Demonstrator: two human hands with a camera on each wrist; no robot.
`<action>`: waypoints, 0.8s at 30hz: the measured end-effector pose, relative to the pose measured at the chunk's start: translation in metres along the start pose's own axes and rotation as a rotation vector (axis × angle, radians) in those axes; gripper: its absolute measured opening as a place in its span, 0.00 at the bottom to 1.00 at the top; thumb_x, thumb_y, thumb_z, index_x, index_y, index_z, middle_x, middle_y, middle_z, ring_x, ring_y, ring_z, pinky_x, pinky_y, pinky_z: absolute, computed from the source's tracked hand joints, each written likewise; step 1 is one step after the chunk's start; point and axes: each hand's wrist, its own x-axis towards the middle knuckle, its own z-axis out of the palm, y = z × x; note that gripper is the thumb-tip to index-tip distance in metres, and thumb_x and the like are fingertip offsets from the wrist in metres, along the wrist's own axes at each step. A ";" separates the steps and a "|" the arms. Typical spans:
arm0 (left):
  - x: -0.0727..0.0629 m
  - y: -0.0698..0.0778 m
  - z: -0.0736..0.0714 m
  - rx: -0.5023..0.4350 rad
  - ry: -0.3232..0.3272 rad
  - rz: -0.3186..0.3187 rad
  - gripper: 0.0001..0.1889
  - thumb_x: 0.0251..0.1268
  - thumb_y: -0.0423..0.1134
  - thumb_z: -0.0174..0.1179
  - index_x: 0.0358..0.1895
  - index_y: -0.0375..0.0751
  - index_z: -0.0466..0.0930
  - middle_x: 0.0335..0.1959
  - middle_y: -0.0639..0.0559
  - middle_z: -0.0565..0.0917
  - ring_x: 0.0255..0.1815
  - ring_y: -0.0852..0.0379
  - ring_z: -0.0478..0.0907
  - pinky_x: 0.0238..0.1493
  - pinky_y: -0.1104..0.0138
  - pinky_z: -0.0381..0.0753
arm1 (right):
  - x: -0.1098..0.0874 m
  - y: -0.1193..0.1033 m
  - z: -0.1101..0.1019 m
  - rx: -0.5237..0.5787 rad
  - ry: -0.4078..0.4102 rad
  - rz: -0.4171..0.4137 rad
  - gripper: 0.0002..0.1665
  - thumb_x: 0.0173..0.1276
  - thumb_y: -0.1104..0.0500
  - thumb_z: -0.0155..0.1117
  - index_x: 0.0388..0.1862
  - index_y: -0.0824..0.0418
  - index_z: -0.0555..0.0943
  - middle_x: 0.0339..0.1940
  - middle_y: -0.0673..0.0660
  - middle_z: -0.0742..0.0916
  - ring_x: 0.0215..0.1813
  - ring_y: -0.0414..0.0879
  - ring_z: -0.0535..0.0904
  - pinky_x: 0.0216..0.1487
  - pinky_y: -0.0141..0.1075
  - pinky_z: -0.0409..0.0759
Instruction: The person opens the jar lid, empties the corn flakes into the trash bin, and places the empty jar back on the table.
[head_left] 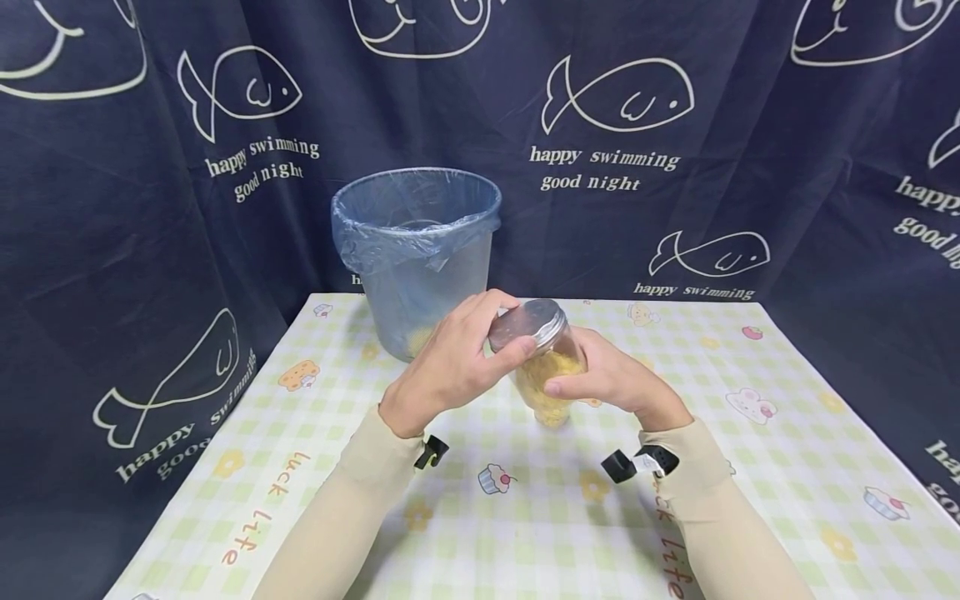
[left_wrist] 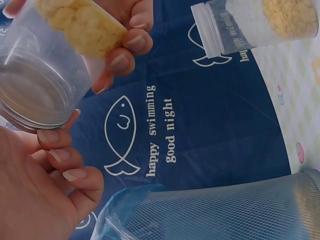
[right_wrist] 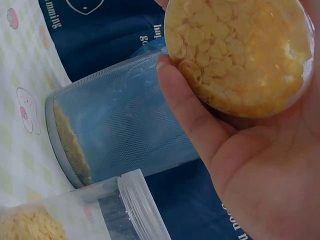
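A clear jar (head_left: 551, 367) of yellow flake-like pieces is tilted between my two hands. Its silver screw lid (head_left: 528, 321) points up and toward the left. My left hand (head_left: 450, 358) grips the lid, thumb on the near edge and fingers on the far side. Around the jar's body curls my right hand (head_left: 615, 379), its thumb across the near side. In the right wrist view the jar's bottom faces the camera, with the pieces packed against it. The left wrist view shows the lid end of the jar free of pieces.
A second clear jar (left_wrist: 242, 25), partly filled with similar pieces, stands on the table; the right wrist view shows its translucent threaded-looking top. Behind my left hand is a mesh-patterned bin (head_left: 427, 283) with a blue bag liner. A checked cloth (head_left: 525, 533) covers the table, before a dark curtain (head_left: 450, 108).
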 end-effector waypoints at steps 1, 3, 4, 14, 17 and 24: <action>0.000 0.000 0.000 0.001 0.000 -0.005 0.23 0.72 0.64 0.52 0.55 0.52 0.78 0.48 0.65 0.81 0.47 0.64 0.75 0.48 0.67 0.77 | 0.000 0.000 0.000 -0.011 0.008 0.003 0.35 0.63 0.60 0.71 0.67 0.69 0.73 0.52 0.61 0.87 0.51 0.51 0.85 0.58 0.38 0.82; 0.000 0.000 0.000 0.004 -0.001 -0.015 0.23 0.72 0.64 0.52 0.55 0.52 0.78 0.48 0.65 0.81 0.47 0.65 0.75 0.47 0.67 0.77 | 0.000 -0.001 0.001 -0.029 0.021 0.011 0.35 0.63 0.60 0.72 0.67 0.67 0.73 0.52 0.60 0.87 0.51 0.51 0.85 0.58 0.38 0.82; 0.000 0.000 0.000 0.005 -0.001 -0.020 0.24 0.72 0.64 0.52 0.55 0.52 0.78 0.48 0.65 0.81 0.47 0.65 0.75 0.47 0.67 0.77 | 0.000 -0.001 0.001 -0.036 0.027 0.018 0.35 0.62 0.60 0.73 0.68 0.66 0.73 0.53 0.60 0.87 0.51 0.51 0.85 0.58 0.38 0.82; 0.000 0.000 0.001 0.053 0.013 -0.064 0.25 0.71 0.66 0.52 0.54 0.50 0.78 0.46 0.64 0.79 0.46 0.64 0.76 0.46 0.67 0.78 | 0.001 -0.004 0.001 -0.126 0.067 0.049 0.39 0.61 0.60 0.76 0.71 0.62 0.73 0.58 0.58 0.85 0.55 0.52 0.84 0.61 0.35 0.80; -0.001 -0.001 0.001 0.054 0.015 -0.077 0.25 0.71 0.66 0.52 0.55 0.50 0.78 0.47 0.64 0.80 0.46 0.65 0.76 0.46 0.67 0.78 | 0.002 -0.004 0.001 -0.147 0.073 0.055 0.40 0.61 0.59 0.76 0.71 0.63 0.72 0.58 0.58 0.85 0.54 0.52 0.84 0.60 0.35 0.80; -0.001 -0.001 0.001 0.048 0.001 -0.082 0.26 0.70 0.67 0.53 0.57 0.52 0.77 0.50 0.65 0.79 0.48 0.65 0.75 0.49 0.67 0.78 | 0.000 -0.004 0.001 -0.111 0.074 0.064 0.38 0.60 0.61 0.76 0.70 0.61 0.73 0.57 0.58 0.86 0.53 0.52 0.85 0.60 0.36 0.81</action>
